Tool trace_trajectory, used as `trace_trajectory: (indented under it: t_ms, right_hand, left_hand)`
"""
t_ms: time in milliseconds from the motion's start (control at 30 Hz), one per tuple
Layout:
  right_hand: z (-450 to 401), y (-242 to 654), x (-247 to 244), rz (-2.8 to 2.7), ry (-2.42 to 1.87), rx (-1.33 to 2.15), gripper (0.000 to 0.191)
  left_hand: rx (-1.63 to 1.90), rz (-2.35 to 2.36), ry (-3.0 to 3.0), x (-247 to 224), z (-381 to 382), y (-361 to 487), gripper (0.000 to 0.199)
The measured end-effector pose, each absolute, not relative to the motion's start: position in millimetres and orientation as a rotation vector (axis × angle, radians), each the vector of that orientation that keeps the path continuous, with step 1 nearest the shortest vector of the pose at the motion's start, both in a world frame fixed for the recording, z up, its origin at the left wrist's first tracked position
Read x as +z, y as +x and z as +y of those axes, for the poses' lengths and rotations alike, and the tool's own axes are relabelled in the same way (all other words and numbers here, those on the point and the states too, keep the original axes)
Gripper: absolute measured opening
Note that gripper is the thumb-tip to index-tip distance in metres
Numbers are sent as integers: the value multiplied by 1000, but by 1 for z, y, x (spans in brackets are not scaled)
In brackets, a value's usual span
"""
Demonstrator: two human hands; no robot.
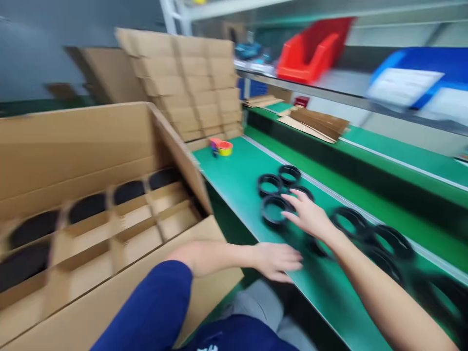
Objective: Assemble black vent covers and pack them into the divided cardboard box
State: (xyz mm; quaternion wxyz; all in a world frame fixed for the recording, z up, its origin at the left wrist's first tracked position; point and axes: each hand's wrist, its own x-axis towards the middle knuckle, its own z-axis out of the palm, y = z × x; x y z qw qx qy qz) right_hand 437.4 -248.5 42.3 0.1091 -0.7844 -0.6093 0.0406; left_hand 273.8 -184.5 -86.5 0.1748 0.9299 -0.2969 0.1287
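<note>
On green surface (234,180), at centre: right hand (310,214) flat, fingers spread wide, holding nothing, fingertips touching black rings (274,210) clustered at 11 o'clock of it. At 7 o'clock from that hand, by surface's near edge: left hand (276,261) open, empty, fingers out toward 3 o'clock; more rings (393,241) blurred at 3 o'clock. At 9 o'clock: open carton (91,146) with dividers, dark parts in far cells; tape rolls (221,146) at 12 o'clock.
</note>
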Motion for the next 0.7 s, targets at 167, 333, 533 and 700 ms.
trace_trajectory:
  t_ms: [167,333,533,700]
  right_hand:
    - [-316,437,55,-1702,-2078,213,36]
    - [-388,526,59,-1040,-2087,124,12]
    - [-524,667,72,187,-1947,-36,16]
    - [-619,731,60,487,-1924,-134,21]
  left_hand:
    - [493,-655,2473,-72,-189,284,48]
    - [470,-978,2429,-60,-237,316,28]
    - [405,-1086,2356,-61,-288,348,28]
    - [366,-946,2388,-62,-289,354,32]
